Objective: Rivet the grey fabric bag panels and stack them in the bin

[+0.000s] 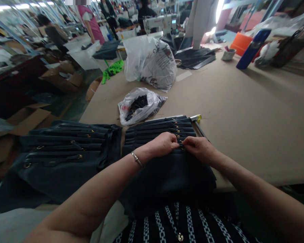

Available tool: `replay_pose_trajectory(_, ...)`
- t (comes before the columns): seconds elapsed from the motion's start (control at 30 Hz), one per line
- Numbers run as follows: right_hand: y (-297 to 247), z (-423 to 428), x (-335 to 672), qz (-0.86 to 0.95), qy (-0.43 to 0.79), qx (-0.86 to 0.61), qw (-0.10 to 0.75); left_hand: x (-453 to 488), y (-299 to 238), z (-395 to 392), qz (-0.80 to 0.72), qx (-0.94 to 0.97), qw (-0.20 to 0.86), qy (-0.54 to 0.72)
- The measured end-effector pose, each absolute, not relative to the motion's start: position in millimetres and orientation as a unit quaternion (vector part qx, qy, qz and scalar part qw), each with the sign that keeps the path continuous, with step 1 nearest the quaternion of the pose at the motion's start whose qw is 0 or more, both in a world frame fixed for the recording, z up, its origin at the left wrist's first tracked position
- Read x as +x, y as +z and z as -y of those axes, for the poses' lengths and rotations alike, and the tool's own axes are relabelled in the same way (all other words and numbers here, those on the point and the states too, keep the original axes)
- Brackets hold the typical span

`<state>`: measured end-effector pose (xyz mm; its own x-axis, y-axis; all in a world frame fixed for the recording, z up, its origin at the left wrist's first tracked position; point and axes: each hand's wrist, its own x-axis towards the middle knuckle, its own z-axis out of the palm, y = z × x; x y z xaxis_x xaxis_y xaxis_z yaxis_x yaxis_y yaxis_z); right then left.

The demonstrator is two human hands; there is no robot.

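A stack of dark zippered fabric pieces lies overlapped in front of me, gold zipper sliders showing along its right part. Over the nearest zipper, my left hand is closed, thumb and fingers pinched; what sits between them is too small to make out. Just right of it, my right hand pinches at a small gold zipper pull. The fingertips of both hands almost meet. To the left is a second overlapped stack of dark zippered pieces, with gold sliders and a ring.
Beyond the stack, an open plastic bag holds small dark parts. A larger plastic bag stands behind it. A hammer-like tool lies at the stack's right edge. Farther right are a blue upright object and a small cup.
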<state>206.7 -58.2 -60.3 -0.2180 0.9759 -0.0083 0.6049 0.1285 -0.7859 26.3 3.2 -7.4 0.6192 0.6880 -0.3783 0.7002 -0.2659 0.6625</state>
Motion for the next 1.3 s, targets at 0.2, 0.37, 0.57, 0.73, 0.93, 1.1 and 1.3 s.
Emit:
replay_pose_trajectory(0.2, -66.6, 53.2, 208.5, 0.709, 0.328, -0.573, 0.246, 25.7, -11.5, -4.5, -0.439, 0.792, 0.423, -0.013)
replay_pose_trajectory(0.37, -65.5, 52.2, 207.5, 0.717, 0.331, -0.571, 0.225, 25.3, -11.0, -4.8, -0.438, 0.794, 0.422, -0.009)
replay_pose_trajectory(0.57, -60.3, 53.1, 199.6, 0.743, 0.248, -0.600, 0.163, 25.1, -15.1, -4.5, -0.431, 0.820, 0.376, -0.012)
replay_pose_trajectory(0.73, -59.5, 52.3, 198.6, 0.738, 0.250, -0.606, 0.159, 18.4, -12.8, -3.9, -0.435, 0.832, 0.345, -0.008)
replay_pose_trajectory(0.93, -68.7, 53.5, 200.7, 0.729, 0.329, -0.572, 0.184, -12.3, 8.1, -33.7, -0.507, 0.772, 0.378, 0.054)
replay_pose_trajectory(1.1, -83.8, 50.1, 201.6, 0.740, 0.339, -0.557, 0.162, -51.3, 28.9, -111.4, -0.662, 0.575, 0.413, 0.246)
replay_pose_trajectory(1.3, -82.3, 50.2, 197.3, 0.740, 0.359, -0.545, 0.163, -72.3, 44.6, -187.6, -0.708, 0.493, 0.332, 0.380)
